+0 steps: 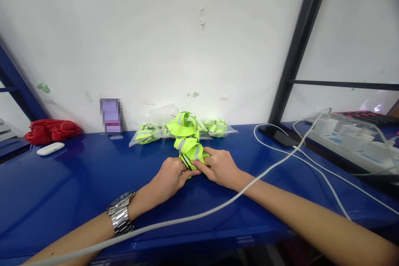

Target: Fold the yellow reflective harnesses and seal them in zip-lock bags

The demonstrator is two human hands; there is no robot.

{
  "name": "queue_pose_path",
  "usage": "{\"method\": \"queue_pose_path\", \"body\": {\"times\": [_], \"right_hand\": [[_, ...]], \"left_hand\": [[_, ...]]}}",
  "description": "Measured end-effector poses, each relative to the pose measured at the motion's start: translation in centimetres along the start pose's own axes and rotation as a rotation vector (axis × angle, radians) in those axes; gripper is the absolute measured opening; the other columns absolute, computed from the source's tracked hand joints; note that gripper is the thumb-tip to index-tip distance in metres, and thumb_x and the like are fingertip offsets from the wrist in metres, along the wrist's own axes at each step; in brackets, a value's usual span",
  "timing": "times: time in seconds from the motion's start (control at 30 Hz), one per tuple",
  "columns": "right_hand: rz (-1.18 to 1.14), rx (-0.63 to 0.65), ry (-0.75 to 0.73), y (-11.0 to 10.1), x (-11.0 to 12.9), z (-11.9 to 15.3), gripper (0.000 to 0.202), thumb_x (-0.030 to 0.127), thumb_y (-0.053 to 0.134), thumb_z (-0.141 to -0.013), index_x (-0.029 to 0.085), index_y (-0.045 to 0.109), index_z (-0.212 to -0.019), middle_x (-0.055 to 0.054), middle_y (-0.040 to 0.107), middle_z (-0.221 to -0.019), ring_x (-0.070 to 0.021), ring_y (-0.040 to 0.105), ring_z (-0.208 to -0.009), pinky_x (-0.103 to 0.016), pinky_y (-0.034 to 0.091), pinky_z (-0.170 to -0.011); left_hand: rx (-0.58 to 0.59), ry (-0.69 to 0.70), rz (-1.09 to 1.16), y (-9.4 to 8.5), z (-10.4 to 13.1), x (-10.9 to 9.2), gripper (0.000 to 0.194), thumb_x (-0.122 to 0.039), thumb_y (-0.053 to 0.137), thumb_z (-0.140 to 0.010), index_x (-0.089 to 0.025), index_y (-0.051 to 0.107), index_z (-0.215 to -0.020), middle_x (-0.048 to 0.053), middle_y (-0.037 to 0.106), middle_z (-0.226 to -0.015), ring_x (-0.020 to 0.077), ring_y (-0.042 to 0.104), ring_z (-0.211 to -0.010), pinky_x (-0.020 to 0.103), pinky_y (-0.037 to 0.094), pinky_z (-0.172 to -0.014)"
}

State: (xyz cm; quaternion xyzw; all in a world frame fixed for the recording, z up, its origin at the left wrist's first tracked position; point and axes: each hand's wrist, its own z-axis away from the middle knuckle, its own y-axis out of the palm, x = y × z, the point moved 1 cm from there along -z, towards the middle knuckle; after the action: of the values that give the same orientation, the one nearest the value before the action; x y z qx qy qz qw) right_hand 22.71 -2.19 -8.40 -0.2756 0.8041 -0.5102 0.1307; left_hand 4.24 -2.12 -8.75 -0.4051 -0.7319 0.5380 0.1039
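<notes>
Both my hands meet over a fluorescent yellow reflective strap [188, 146] with silver-grey stripes, bunched and looped on itself. My left hand [171, 176], with a metal watch [122, 213] at the wrist, pinches the near end from the left. From the right, my right hand [219, 167] closes on the same end, fingers and thumb pressed to the fabric. The strap's upper loops rise away from me. Behind it lie clear plastic bags; the left bag [137, 140] and the right bag [230, 130] hold more yellow reflective material.
A white cable [199, 215] crosses in front of my forearms. On the blue table [84, 183] are a red bundle [51, 130], a white case [50, 149] and, at right, a plugged-in phone [277, 136]. A blurred-screen phone [111, 117] leans on the wall. White adapters [358, 141] crowd a power strip.
</notes>
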Motion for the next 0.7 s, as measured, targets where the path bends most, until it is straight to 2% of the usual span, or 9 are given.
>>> {"method": "queue_pose_path", "body": {"times": [0.07, 0.13, 0.23, 0.33, 0.43, 0.57, 0.7], "right_hand": [[-0.009, -0.032, -0.011, 0.2, -0.1, 0.1, 0.053, 0.051, 0.03, -0.099, 0.018, 0.07, -0.082, -0.005, 0.069, -0.088, -0.015, 0.063, -0.072, -0.026, 0.026, -0.056], [0.041, -0.009, -0.005, 0.2, 0.0, 0.2, 0.05, 0.048, 0.031, -0.099, 0.016, 0.067, -0.084, -0.007, 0.07, -0.081, -0.0164, 0.063, -0.069, -0.027, 0.024, -0.055], [0.166, 0.056, -0.015, 0.0, 0.5, 0.2, 0.044, 0.043, 0.028, -0.1, 0.012, 0.057, -0.11, -0.01, 0.07, -0.079, -0.0206, 0.064, -0.065, -0.027, 0.024, -0.052], [0.236, 0.121, -0.075, -0.6, 1.1, 0.1, 0.034, 0.029, 0.031, -0.098, 0.013, 0.045, -0.124, -0.011, 0.07, -0.087, -0.0233, 0.066, -0.068, -0.027, 0.027, -0.052], [0.253, 0.174, -0.112, -1.1, 1.4, 0.0, 0.029, 0.019, 0.038, -0.091, 0.019, 0.046, -0.119, -0.01, 0.069, -0.102, -0.0234, 0.066, -0.071, -0.027, 0.031, -0.053], [0.257, 0.187, -0.111, -1.6, 1.4, -0.1, 0.026, 0.028, 0.031, -0.095, 0.019, 0.051, -0.11, -0.009, 0.068, -0.105, -0.0227, 0.066, -0.07, -0.028, 0.034, -0.054], [0.237, 0.177, -0.183, -1.8, 1.3, 0.2, 0.032, 0.04, 0.036, -0.094, 0.019, 0.049, -0.115, -0.009, 0.065, -0.11, -0.0235, 0.066, -0.073, -0.029, 0.036, -0.055]], "left_hand": [[0.005, 0.035, 0.0, -0.1, 0.0, 0.1, 0.028, -0.032, 0.056, -0.092, -0.015, 0.069, -0.074, 0.003, 0.064, -0.066, 0.0132, 0.058, -0.06, 0.023, 0.038, -0.057], [-0.003, 0.069, -0.034, -0.1, 0.0, 0.1, 0.028, -0.032, 0.053, -0.093, -0.014, 0.069, -0.079, 0.004, 0.066, -0.072, 0.0151, 0.06, -0.065, 0.024, 0.042, -0.061], [-0.007, 0.108, -0.091, 0.0, 0.3, 0.0, 0.027, -0.031, 0.047, -0.096, -0.014, 0.067, -0.091, 0.007, 0.066, -0.083, 0.0183, 0.063, -0.076, 0.028, 0.048, -0.07], [0.016, 0.139, -0.143, 0.2, 0.5, -0.1, 0.029, -0.029, 0.038, -0.099, -0.015, 0.064, -0.102, 0.009, 0.065, -0.094, 0.0201, 0.063, -0.086, 0.031, 0.051, -0.078], [0.048, 0.19, -0.212, 0.1, 0.5, -0.5, 0.034, -0.027, 0.032, -0.1, -0.013, 0.063, -0.101, 0.012, 0.062, -0.102, 0.0228, 0.059, -0.098, 0.036, 0.05, -0.088], [0.101, 0.218, -0.198, -0.5, 0.7, -1.1, 0.034, -0.023, 0.029, -0.1, -0.013, 0.061, -0.102, 0.012, 0.059, -0.106, 0.0222, 0.053, -0.106, 0.038, 0.045, -0.099], [0.123, 0.148, -0.152, -0.8, 1.1, -1.2, 0.031, -0.023, 0.031, -0.099, -0.015, 0.062, -0.098, 0.01, 0.058, -0.106, 0.0211, 0.054, -0.1, 0.036, 0.047, -0.091]]}}
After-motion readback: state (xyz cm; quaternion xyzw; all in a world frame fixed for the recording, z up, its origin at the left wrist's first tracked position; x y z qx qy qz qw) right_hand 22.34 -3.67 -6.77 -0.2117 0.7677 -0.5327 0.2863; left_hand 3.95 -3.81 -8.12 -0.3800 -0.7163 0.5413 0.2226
